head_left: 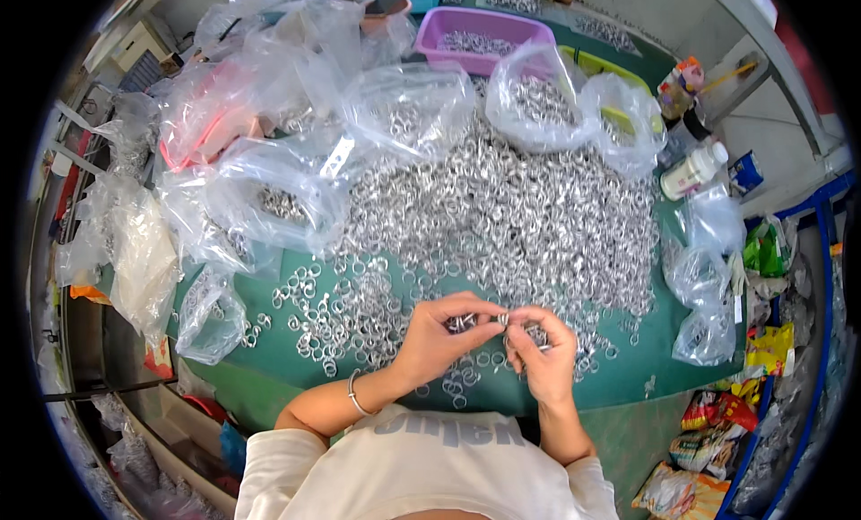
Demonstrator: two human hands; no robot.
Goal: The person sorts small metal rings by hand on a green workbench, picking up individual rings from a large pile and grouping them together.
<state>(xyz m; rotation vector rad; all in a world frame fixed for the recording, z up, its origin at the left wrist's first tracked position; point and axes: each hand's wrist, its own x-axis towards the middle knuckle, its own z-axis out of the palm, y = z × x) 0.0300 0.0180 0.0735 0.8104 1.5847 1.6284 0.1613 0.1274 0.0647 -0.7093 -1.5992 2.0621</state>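
Observation:
My left hand (438, 333) is closed, with a few small silver metal rings showing in its curl. Its thumb and index fingertips meet my right hand (544, 351) at a small metal ring (503, 319) pinched between the two. The right hand's fingers are bent too, and more silver rings show within them. Both hands are just over the near edge of a large heap of silver metal rings (502, 206) on the green table (269, 376). Looser rings (354, 318) lie scattered to the left of my left hand.
Clear plastic bags holding rings (278, 188) crowd the left and back. A purple tub (435, 35) of rings stands at the back, with another open bag (543, 98) before it. A white bottle (695, 172) is at the right edge. Snack packets (717, 421) fill a blue rack at lower right.

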